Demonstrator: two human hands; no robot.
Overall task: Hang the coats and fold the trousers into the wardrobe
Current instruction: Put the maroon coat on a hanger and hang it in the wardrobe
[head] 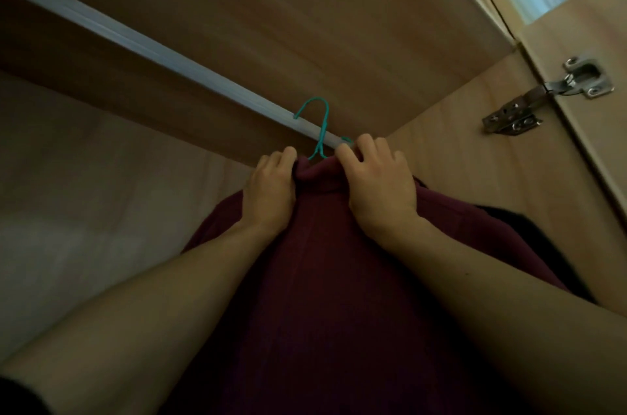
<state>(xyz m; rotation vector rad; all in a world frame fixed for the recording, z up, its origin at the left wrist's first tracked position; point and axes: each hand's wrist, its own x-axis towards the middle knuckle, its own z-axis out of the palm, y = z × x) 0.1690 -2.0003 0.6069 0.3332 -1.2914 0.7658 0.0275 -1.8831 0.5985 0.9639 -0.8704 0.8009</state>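
Wooden wardrobe panels fill the view from below: the top board overhead, the back wall to the left, and the side panel (475,156) on the right. A pale metal hanging rail (135,41) runs diagonally from the upper left edge down to the corner where the side panel begins. On the far right, a steel door hinge (549,94) joins the side panel to the open wardrobe door (597,150), with bright ceiling showing past the door's top edge.

A teal wire hanger (320,124) hooks over the rail close to its right end, near the side panel. From it hangs a dark maroon coat (322,262), whose collar bunches just beneath the hanger's neck. The left hand (271,190) presses on the left side of the collar, fingers curled and pinching the fabric. The right hand (376,184) clamps the right side of the collar, its fingertips touching the rail's end; a trace of a second teal hook shows just above them. Behind the coat's right shoulder, a black garment (522,231) hangs against the side panel, leaving little spare room on that side. To the left of the coat, the rail is bare and the wardrobe space is open.
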